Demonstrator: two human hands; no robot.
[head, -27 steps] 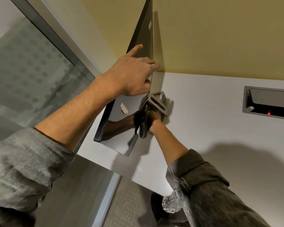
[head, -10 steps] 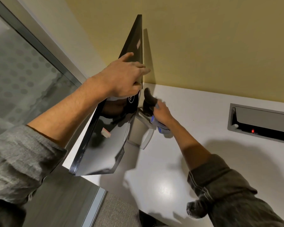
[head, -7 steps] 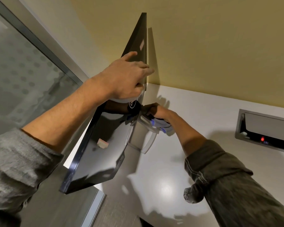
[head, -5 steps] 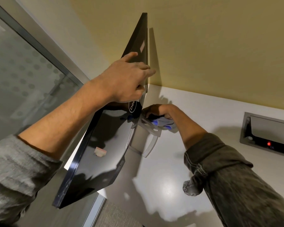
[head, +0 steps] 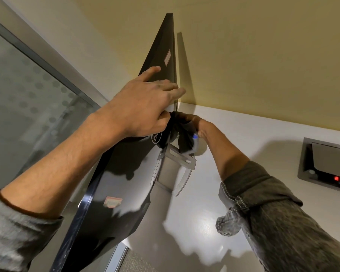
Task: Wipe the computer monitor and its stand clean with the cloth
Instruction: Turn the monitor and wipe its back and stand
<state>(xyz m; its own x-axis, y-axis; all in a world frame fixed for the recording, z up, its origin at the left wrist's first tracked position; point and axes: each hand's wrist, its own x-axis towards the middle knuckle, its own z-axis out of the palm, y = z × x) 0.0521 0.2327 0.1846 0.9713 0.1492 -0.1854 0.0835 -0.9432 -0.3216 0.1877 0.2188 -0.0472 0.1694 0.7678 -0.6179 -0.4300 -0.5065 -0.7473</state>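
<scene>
Your left hand (head: 143,107) lies fingers-straight across the back of the black monitor (head: 114,181) on the white desk (head: 243,146), while just below, your right hand (head: 196,124) grips the cloth (head: 185,140) against the stand (head: 177,158).

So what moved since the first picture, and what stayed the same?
The right hand with the cloth climbed from low on the silver stand up to where it joins the monitor. The left hand kept bracing the monitor's back, and the right hand never let go of the cloth.
</scene>
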